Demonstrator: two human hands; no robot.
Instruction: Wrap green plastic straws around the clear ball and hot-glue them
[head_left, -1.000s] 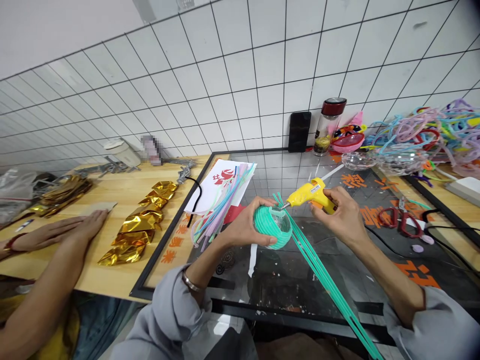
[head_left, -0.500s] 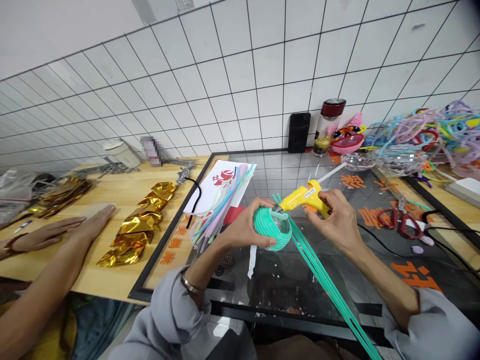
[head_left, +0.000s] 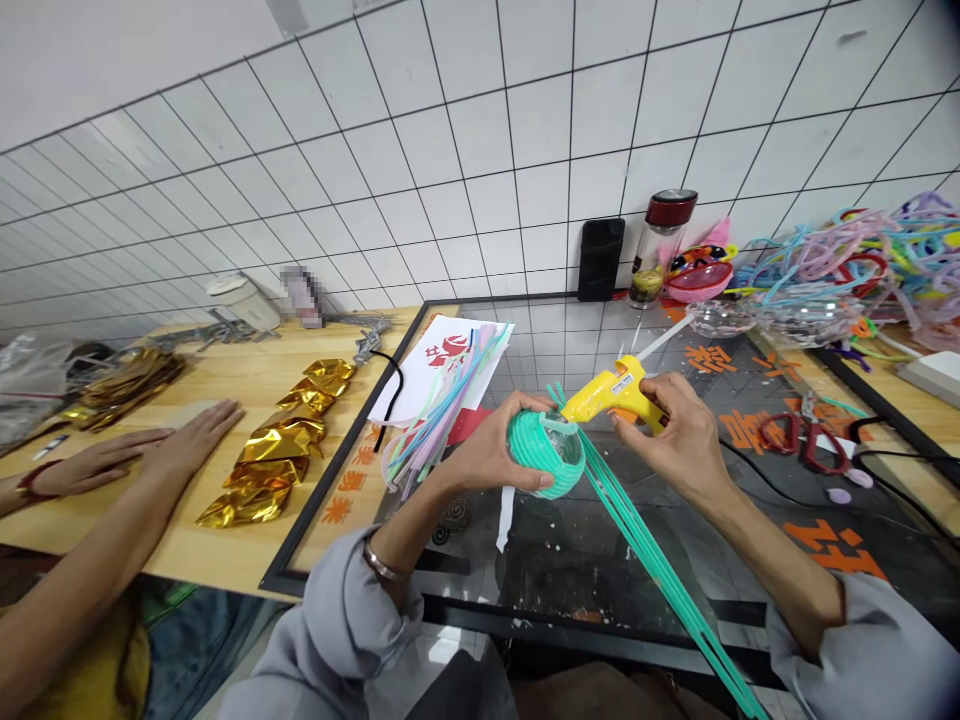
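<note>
Being grasped by the fingers of the L hand (head_left: 491,443), 1 clear globe (head_left: 545,458) w/ green strip wound round it is held over mid-bench (head_left: 570,565), betw. front & back edges. 1 yellow glue gun (head_left: 606,393) is gripped by the R hand's (head_left: 686,430) fingers, nozzle end at the globe's opening; contact can't be told. Loose green strips (head_left: 645,545), no. unclear, are trailed past the front edge. By the back edge, 1 phone (head_left: 601,260) and 1 lidded bottle (head_left: 655,250) w/ yellowish stuff at bottom are seen.
</note>
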